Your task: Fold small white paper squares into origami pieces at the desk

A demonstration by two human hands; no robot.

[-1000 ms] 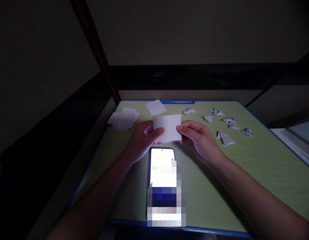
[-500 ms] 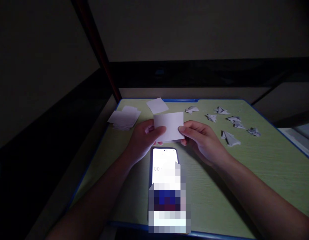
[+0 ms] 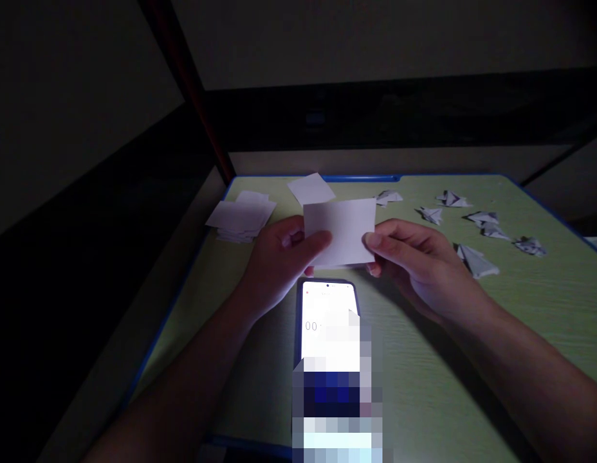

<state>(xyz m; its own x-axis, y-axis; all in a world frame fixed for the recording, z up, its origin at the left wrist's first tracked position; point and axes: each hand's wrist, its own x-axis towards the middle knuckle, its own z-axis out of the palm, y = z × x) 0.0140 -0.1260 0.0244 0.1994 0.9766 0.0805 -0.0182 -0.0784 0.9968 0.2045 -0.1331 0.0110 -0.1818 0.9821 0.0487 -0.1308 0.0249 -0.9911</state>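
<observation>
Held up between both hands is a white sheet of paper (image 3: pixel 345 225), its flat face toward me; a lower edge showing beneath suggests a second layer behind. My left hand (image 3: pixel 284 263) pinches its left side, thumb on the front and fingers behind. At the right edge, my right hand (image 3: pixel 414 263) grips the paper between thumb and fingers. Below the sheet a lit phone (image 3: pixel 327 308) lies on the table, showing "00"; its lower part is pixelated. The fingers behind the paper are mostly hidden.
A stack of white paper sheets (image 3: pixel 243 217) lies at the table's far left. One single sheet (image 3: pixel 311 188) rests near the back edge. Several folded paper pieces (image 3: pixel 477 260) are scattered on the right. The green table (image 3: pixel 520 321) has a blue rim; dark walls stand behind it.
The view has tilted and come slightly closer, so the table things sit a little differently. Both hands still hold the sheet, which appears larger and slightly further right.
</observation>
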